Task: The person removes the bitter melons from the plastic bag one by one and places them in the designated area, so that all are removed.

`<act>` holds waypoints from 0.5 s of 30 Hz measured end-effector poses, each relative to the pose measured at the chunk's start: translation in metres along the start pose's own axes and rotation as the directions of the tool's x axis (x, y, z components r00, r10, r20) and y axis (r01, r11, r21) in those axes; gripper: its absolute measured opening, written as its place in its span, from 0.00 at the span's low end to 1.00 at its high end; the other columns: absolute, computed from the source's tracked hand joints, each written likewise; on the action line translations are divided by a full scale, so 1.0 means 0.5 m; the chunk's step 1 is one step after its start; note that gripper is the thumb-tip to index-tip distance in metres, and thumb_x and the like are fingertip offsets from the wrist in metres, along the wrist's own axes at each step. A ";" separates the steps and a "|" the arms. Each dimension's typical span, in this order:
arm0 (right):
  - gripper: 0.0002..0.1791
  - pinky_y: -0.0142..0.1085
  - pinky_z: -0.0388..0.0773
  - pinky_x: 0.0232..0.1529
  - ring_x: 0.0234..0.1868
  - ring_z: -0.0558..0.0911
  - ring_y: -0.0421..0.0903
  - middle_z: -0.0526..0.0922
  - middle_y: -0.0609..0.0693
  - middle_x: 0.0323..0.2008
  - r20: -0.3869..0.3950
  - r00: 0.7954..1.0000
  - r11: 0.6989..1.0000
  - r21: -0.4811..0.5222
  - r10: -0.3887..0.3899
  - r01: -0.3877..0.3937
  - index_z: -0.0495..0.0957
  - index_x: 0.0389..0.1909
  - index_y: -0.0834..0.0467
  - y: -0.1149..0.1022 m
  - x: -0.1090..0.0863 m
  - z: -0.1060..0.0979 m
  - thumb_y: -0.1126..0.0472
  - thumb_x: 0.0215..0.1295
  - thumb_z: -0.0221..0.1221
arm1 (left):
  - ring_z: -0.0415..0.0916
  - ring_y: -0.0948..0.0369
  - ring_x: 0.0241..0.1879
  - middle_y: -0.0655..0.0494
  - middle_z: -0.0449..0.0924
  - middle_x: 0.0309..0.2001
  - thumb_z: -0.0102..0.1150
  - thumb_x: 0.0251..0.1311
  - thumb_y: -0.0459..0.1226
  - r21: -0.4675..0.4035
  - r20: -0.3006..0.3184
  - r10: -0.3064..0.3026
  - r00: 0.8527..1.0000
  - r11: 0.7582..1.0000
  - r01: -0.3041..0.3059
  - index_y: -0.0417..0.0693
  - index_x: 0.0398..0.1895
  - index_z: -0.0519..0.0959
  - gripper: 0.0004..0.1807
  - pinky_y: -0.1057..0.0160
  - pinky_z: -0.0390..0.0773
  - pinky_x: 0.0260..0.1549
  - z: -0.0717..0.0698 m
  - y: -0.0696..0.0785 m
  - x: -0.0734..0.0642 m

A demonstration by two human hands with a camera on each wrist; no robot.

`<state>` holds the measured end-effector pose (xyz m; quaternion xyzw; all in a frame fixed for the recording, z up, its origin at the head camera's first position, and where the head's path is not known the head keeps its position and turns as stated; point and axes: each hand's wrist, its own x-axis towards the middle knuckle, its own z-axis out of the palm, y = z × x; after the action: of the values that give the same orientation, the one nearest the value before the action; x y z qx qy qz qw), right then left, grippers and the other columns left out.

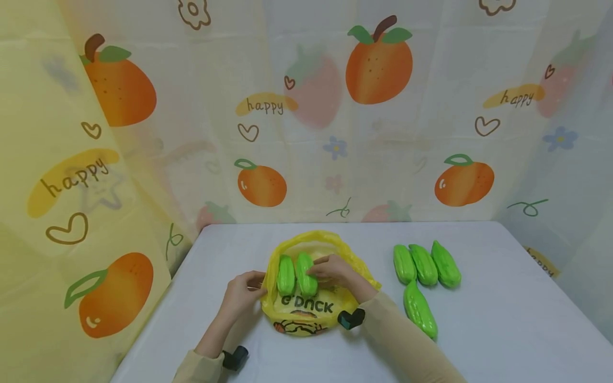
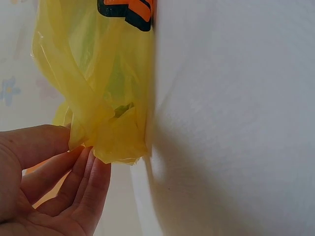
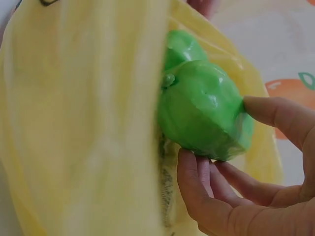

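Note:
A yellow plastic bag (image 1: 306, 319) with printed lettering lies with its mouth spread wide. My left hand (image 1: 241, 292) pinches the bag's left side; in the left wrist view the thumb and fingertips meet the gathered yellow plastic (image 2: 118, 137). Inside the mouth, two glossy green, long, ridged fruits lie side by side. My right hand (image 1: 332, 270) reaches over the bag and holds the right-hand green fruit (image 1: 305, 274), with the thumb on one side and fingers on the other (image 3: 206, 108). The left-hand green fruit (image 1: 286, 276) is beside it, untouched by my fingers.
Several more green fruits lie on the white table (image 1: 507, 330) to the right: three in a row, including the middle one (image 1: 423, 264), and a single one (image 1: 420, 309) nearer, close to my right sleeve. A printed curtain (image 1: 316, 175) hangs behind the table.

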<state>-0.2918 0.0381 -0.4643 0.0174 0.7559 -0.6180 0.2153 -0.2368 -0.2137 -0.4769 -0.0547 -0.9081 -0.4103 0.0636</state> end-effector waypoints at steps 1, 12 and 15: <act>0.36 0.48 0.82 0.46 0.56 0.76 0.61 0.72 0.67 0.58 0.000 1.000 1.000 -0.012 -0.009 0.009 0.67 0.62 0.70 -0.002 -0.003 -0.002 0.61 0.54 0.68 | 0.81 0.56 0.38 0.50 0.84 0.41 0.67 0.49 0.29 0.002 -0.001 -0.001 1.000 1.000 0.001 0.43 0.48 0.81 0.19 0.58 0.82 0.40 0.000 -0.001 0.000; 0.35 0.48 0.81 0.47 0.58 0.75 0.61 0.73 0.65 0.59 0.006 0.999 0.998 -0.041 -0.040 0.040 0.67 0.63 0.69 -0.033 -0.040 -0.030 0.59 0.55 0.66 | 0.81 0.56 0.38 0.50 0.84 0.42 0.67 0.49 0.28 -0.013 0.000 0.000 1.000 1.000 0.000 0.43 0.48 0.81 0.19 0.57 0.82 0.41 0.002 -0.004 0.001; 0.35 0.49 0.81 0.46 0.60 0.73 0.63 0.71 0.65 0.61 0.001 0.999 0.998 -0.037 -0.041 0.041 0.67 0.63 0.68 -0.035 -0.046 -0.037 0.60 0.56 0.66 | 0.81 0.57 0.38 0.49 0.84 0.42 0.67 0.49 0.28 -0.015 0.002 0.003 1.000 1.000 -0.003 0.43 0.48 0.81 0.19 0.58 0.83 0.40 0.002 -0.005 0.002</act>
<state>-0.2817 0.0567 -0.4375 -0.0022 0.7674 -0.6082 0.2030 -0.2382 -0.2144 -0.4793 -0.0571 -0.9049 -0.4172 0.0627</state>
